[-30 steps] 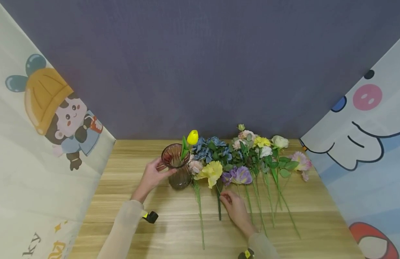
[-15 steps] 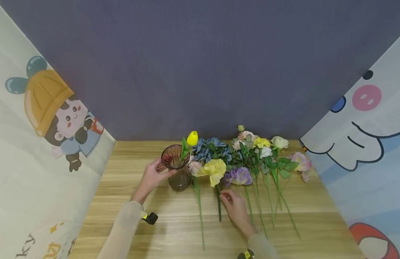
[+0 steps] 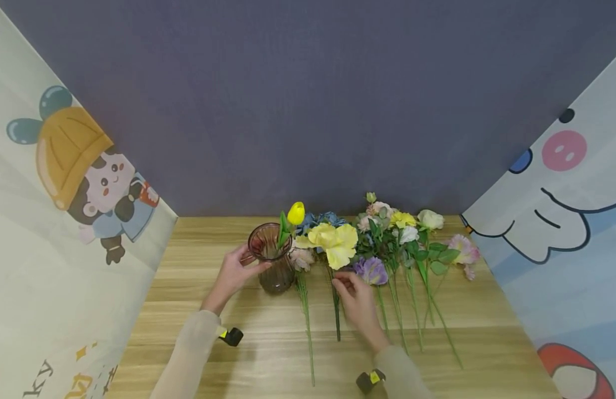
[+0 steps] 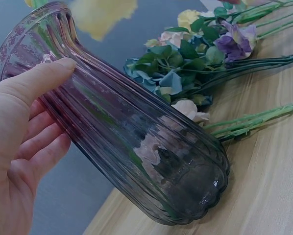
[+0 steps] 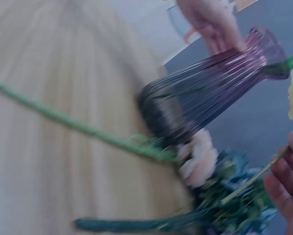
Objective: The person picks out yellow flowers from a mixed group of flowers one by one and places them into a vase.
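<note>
My left hand (image 3: 236, 274) holds a ribbed purple-grey glass vase (image 3: 278, 277) near its neck, thumb across the front and fingers around the far side in the left wrist view. The vase stands on the table with a yellow tulip (image 3: 296, 213) in it, its bloom above the rim. To the right, my right hand (image 3: 360, 302) pinches the thin stem of a ruffled yellow flower (image 3: 337, 244) between thumb and fingers. That bloom is held above the blue flowers, partly covering them. The stem's short lower end (image 5: 234, 194) shows in the right wrist view.
Right of the vase lie a pale pink flower (image 3: 301, 259), blue flowers (image 3: 329, 218), a purple flower (image 3: 372, 270), a white rose (image 3: 431, 219) and a pink-edged flower (image 3: 462, 247). Their stems point toward the near edge. A dark wall (image 3: 308, 111) stands behind the wooden table (image 3: 188, 249).
My right hand has raised the yellow flower, moving it away from me and a little to the right, over the blue flowers. The left hand and the vase have stayed in place.
</note>
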A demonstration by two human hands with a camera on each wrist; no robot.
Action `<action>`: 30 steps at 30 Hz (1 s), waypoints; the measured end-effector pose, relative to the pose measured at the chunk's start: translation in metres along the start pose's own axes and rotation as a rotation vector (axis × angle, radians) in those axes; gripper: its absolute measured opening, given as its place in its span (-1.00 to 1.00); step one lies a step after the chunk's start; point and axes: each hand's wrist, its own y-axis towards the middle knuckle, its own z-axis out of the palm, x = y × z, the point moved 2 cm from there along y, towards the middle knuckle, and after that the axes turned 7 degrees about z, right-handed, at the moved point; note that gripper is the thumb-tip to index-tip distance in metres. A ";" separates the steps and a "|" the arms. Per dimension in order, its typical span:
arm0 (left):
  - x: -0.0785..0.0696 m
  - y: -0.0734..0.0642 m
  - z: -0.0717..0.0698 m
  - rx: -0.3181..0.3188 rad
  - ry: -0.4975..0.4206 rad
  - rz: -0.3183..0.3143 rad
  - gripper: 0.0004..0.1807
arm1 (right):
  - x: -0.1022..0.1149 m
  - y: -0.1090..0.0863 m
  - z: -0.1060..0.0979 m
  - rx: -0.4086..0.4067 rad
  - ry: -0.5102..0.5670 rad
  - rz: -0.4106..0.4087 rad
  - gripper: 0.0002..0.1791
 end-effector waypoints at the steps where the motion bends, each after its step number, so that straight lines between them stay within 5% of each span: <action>1: 0.000 0.000 0.000 0.001 -0.002 0.000 -0.39 | 0.005 0.003 0.000 -0.012 0.007 -0.014 -0.84; 10: 0.004 0.001 0.000 0.005 0.001 0.004 -0.39 | 0.047 0.024 -0.003 -0.078 0.111 0.069 -0.82; 18: 0.034 0.005 -0.002 -0.012 0.011 0.012 -0.37 | 0.071 0.038 -0.008 -0.132 0.295 0.011 -0.83; 30: 0.034 0.004 -0.003 -0.007 0.022 0.006 -0.37 | 0.100 0.057 -0.003 -0.114 0.565 -0.180 -0.74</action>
